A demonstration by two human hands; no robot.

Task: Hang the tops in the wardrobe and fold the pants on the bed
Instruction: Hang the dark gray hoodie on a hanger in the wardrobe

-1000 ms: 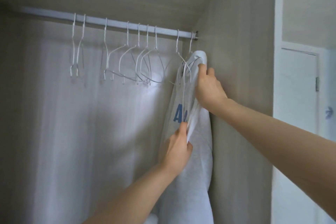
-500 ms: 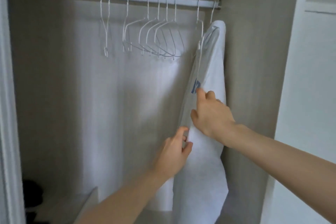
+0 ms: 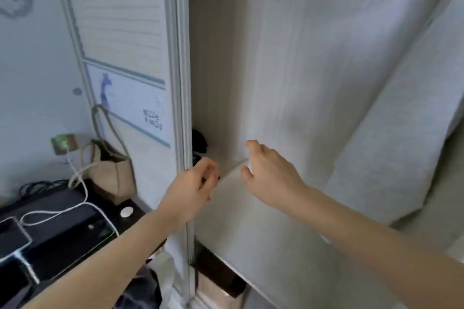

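Hands reach forward side by side in front of the open wardrobe (image 3: 288,83), and neither holds anything. The left hand (image 3: 193,189) has its fingers loosely curled, thumb and forefinger close together near the wardrobe's door frame (image 3: 181,83). The right hand (image 3: 270,178) is spread more loosely, fingers pointing into the wardrobe, just beside the left with a small gap between them. Behind that gap runs the pale edge of a shelf (image 3: 232,170) low inside the wardrobe; the picture is too blurred to tell whether either hand touches it.

The white top (image 3: 401,133) hangs at the right inside the wardrobe, its cloth falling at a slant from the upper right corner down past the right forearm, apart from both hands. Faint hanger shapes show at the very top, smeared by motion.

Left of the door frame stands the closed door panel (image 3: 120,20) with a small blue figure and printed words. Below it a beige bag (image 3: 110,170) leans against the wall beside a dark table (image 3: 57,213), where a white cable (image 3: 82,183) runs from a wall socket (image 3: 62,144).
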